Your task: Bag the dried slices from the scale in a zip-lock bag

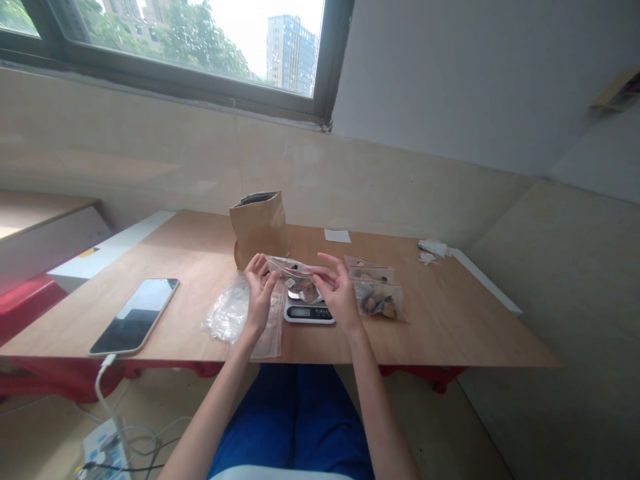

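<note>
A clear zip bag with brown pieces inside hangs between my hands, over a small digital scale. My left hand pinches the bag's upper left corner. At the zip edge on the right, my right hand grips it between thumb and fingers. The bag hides most of the scale's plate; whether it rests on the plate I cannot tell. To the right lie filled zip bags with similar brown contents. Left of the scale is a heap of clear plastic bags.
A brown paper bag stands open behind my hands. A phone with a white cable lies at the left. White paper and crumpled scraps are toward the back of the wooden tabletop. A power strip sits below.
</note>
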`<state>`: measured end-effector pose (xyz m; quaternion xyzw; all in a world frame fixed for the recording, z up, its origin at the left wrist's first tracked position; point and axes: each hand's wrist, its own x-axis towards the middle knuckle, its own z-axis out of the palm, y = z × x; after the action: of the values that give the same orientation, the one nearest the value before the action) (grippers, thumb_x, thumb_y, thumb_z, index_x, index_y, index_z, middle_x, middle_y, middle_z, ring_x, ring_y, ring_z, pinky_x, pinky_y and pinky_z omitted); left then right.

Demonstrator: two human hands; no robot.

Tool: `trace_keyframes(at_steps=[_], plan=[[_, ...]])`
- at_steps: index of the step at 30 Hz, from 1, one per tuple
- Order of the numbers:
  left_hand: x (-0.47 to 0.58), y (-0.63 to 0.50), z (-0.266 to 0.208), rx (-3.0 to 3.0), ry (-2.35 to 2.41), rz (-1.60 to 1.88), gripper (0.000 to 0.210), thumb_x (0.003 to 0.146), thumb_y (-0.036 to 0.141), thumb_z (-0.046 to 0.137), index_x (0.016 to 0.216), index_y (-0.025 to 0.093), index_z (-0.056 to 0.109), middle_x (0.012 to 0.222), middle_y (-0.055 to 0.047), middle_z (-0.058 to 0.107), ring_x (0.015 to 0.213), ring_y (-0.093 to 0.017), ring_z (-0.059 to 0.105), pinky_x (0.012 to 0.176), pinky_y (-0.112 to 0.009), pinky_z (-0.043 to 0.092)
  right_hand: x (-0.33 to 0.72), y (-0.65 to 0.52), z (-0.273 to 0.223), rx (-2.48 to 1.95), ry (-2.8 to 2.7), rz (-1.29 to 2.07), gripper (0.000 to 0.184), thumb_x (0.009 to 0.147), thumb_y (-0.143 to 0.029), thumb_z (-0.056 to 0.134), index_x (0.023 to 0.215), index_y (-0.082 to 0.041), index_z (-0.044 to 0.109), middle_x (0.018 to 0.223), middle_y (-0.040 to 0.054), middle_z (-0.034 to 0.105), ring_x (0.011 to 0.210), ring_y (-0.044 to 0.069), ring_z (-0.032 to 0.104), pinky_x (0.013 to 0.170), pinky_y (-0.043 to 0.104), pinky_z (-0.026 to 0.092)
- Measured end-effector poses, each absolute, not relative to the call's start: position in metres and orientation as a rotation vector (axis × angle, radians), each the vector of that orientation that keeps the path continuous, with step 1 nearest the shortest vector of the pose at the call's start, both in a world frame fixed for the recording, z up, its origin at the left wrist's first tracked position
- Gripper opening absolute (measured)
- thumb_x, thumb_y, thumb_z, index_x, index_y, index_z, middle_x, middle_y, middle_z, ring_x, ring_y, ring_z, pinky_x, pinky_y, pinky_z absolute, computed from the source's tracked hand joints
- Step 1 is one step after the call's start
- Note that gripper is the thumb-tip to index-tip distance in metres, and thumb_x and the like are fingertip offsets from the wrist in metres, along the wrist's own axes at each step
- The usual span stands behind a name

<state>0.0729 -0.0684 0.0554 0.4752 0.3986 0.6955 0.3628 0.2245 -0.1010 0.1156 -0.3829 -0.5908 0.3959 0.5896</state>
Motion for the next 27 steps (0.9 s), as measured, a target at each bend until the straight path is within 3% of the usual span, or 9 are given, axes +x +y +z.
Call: trace_keyframes(at_steps=[3,7,12,18,22,25,27], plan=[[0.062,-0.065,0.056,1.285,0.988,1.689,0.054,0.080,0.048,0.058,0.126,0.023,0.047,0.137,-0.012,0.045,0.122,-0.026,0.048,0.098,-0.041,0.042,0.231,-0.104,0.114,-0.873,-1.341,1.001,0.040,0.079,-0.027,0.063,0.116,-0.022,0.048,0.095,0.0038,0.072,0.093,0.018,0.067,0.089,0.035,0.052],[0.062,-0.071,0.059,1.350,0.944,1.466,0.045,0.076,0.055,0.057,0.092,0.014,0.064,0.095,-0.011,0.069,0.087,-0.023,0.064,0.077,-0.036,0.052,0.237,-0.105,0.104,-0.883,-1.276,1.028,0.042,0.077,-0.030,0.066,0.115,-0.023,0.049,0.093,0.0033,0.073,0.088,0.018,0.069,0.084,0.035,0.054],[0.070,-0.080,0.063,1.398,1.065,1.557,0.038,0.078,0.054,0.054,0.075,0.017,0.060,0.056,0.001,0.060,0.051,-0.012,0.054,0.053,-0.024,0.044,0.251,-0.109,0.093,-1.022,-1.349,0.935,0.038,0.080,-0.029,0.062,0.116,-0.024,0.051,0.090,0.0023,0.073,0.075,0.016,0.068,0.075,0.031,0.054],[0.066,-0.087,0.068,1.715,1.063,1.411,0.032,0.086,0.047,0.045,0.084,0.019,0.061,0.056,0.001,0.060,0.049,-0.012,0.052,0.050,-0.023,0.041,0.258,-0.118,0.090,-1.115,-1.468,0.813,0.033,0.083,-0.029,0.059,0.115,-0.026,0.057,0.095,0.0023,0.073,0.086,0.019,0.069,0.083,0.034,0.051],[0.073,-0.094,0.068,1.970,1.121,1.272,0.034,0.090,0.043,0.038,0.093,0.022,0.064,0.073,-0.002,0.067,0.061,-0.015,0.058,0.060,-0.025,0.044,0.250,-0.121,0.088,-1.061,-1.455,0.816,0.028,0.085,-0.030,0.057,0.112,-0.027,0.058,0.099,0.0023,0.072,0.099,0.020,0.066,0.091,0.036,0.049],[0.077,-0.098,0.066,1.948,1.189,1.363,0.033,0.089,0.043,0.039,0.090,0.023,0.065,0.080,-0.003,0.069,0.069,-0.017,0.061,0.063,-0.026,0.045,0.251,-0.123,0.086,-1.060,-1.439,0.834,0.026,0.085,-0.031,0.056,0.110,-0.026,0.059,0.100,0.0030,0.072,0.102,0.020,0.065,0.093,0.038,0.049],[0.077,-0.100,0.064,1.843,1.251,1.500,0.034,0.090,0.044,0.038,0.085,0.022,0.064,0.069,-0.001,0.066,0.061,-0.016,0.060,0.059,-0.025,0.045,0.256,-0.124,0.085,-1.073,-1.354,0.821,0.022,0.084,-0.030,0.058,0.105,-0.025,0.060,0.094,0.0037,0.073,0.098,0.020,0.067,0.090,0.038,0.049]])
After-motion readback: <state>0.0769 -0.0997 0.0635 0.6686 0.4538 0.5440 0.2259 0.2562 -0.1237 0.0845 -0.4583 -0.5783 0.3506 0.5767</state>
